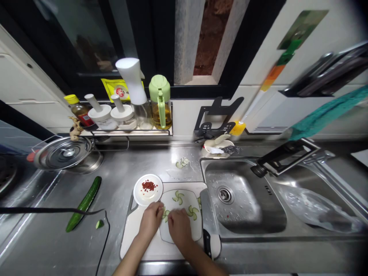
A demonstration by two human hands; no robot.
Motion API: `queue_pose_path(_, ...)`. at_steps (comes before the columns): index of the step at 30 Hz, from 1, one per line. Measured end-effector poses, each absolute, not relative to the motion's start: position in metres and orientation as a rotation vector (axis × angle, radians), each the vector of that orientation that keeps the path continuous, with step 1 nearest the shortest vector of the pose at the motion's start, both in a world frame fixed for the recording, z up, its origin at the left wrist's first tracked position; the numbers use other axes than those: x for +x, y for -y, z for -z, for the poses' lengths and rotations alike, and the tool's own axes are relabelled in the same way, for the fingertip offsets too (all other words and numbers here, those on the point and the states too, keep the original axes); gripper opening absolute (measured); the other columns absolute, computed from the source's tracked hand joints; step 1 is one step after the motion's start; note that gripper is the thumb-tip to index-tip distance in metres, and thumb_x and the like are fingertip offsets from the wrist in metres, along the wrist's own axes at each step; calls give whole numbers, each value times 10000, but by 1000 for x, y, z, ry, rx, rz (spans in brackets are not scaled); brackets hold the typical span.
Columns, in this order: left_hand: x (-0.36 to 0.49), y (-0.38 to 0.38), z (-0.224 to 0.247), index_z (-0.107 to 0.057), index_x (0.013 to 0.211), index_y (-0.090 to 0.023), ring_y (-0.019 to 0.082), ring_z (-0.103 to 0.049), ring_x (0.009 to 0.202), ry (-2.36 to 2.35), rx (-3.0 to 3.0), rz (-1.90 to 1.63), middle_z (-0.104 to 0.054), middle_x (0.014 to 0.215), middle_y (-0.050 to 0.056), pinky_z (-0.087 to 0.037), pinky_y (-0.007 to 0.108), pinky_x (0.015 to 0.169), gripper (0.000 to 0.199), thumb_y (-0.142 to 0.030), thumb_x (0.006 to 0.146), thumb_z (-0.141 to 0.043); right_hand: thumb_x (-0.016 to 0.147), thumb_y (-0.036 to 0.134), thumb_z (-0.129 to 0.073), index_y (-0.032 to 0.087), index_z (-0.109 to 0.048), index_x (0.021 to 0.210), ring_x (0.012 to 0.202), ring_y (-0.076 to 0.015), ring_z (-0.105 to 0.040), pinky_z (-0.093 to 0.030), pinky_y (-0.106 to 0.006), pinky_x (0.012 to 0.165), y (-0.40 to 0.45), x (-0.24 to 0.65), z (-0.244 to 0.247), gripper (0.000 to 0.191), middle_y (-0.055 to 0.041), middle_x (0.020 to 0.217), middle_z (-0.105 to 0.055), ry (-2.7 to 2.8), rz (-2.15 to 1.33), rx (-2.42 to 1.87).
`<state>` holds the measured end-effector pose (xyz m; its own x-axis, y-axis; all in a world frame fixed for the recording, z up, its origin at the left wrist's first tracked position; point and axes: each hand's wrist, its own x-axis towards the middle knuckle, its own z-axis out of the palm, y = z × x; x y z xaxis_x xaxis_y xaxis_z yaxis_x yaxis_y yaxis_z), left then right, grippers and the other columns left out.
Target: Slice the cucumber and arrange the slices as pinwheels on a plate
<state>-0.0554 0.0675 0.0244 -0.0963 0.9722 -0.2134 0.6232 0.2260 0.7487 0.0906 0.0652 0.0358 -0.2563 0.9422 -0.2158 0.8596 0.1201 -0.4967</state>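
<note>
A white square plate [184, 225] lies on the pale cutting board [130, 234]. Thin green cucumber slices [178, 197] form small curved clusters on the plate. My left hand [151, 220] is at the plate's left edge, fingers curled together beside one cluster. My right hand [179, 226] is over the plate's middle, fingers bent in toward the same cluster. Whatever either hand pinches is too small to make out. A round white dish [143, 197] with red berries [149, 186] stands behind my left hand. To the right, a cleaver [209, 211] rests on the board.
A cucumber [83, 205] and a cut end [99, 224] lie on the left counter, near a black cable [107, 230]. Several slices [182, 163] are behind the board. The sink [247, 207] is right; a lidded pot [69, 153] and seasoning rack [132, 132] stand behind.
</note>
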Motion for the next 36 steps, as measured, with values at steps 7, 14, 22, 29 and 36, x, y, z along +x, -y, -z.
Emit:
queue_pose_path(7, -70, -65, -34, -668, 776, -209, 189, -651, 816, -1839, 1497, -688, -715, 841, 50, -481, 280, 789, 213, -277, 832, -474, 855, 104, -461, 191, -629, 743, 826, -212, -526, -340, -321, 816, -63, 129, -49, 220, -45, 772, -651, 2208, -779, -1840)
queue_pose_path(14, -102, -75, -33, -704, 869, -217, 200, -660, 894, -2123, 1443, -582, -732, 952, 58, -466, 274, 815, 276, -301, 857, -440, 860, 127, -454, 207, -618, 754, 840, -233, -529, -384, -324, 754, -42, 182, -42, 211, -58, 779, -656, 2172, -776, -1842)
queue_pose_path(22, -115, -109, -35, -721, 890, -231, 185, -636, 807, -2368, 1353, -279, -716, 915, 72, -403, 246, 689, 276, -291, 865, -452, 848, 104, -475, 210, -625, 741, 845, -229, -551, -402, -316, 743, -28, 186, -40, 213, -52, 766, -658, 2166, -792, -1891)
queue_pose_path(29, -113, -116, -29, -724, 867, -210, 190, -632, 844, -2341, 1385, -267, -718, 938, 92, -400, 252, 721, 256, -272, 857, -475, 844, 100, -508, 202, -644, 754, 861, -236, -563, -407, -319, 743, -33, 181, -46, 193, -53, 782, -673, 2187, -796, -1924)
queue_pose_path(36, -114, -115, -26, -727, 813, -190, 190, -640, 821, -2343, 1349, -327, -727, 908, 101, -414, 250, 733, 263, -268, 845, -478, 853, 106, -488, 204, -629, 741, 852, -223, -547, -397, -307, 734, -32, 182, -45, 205, -49, 770, -666, 2159, -810, -1890)
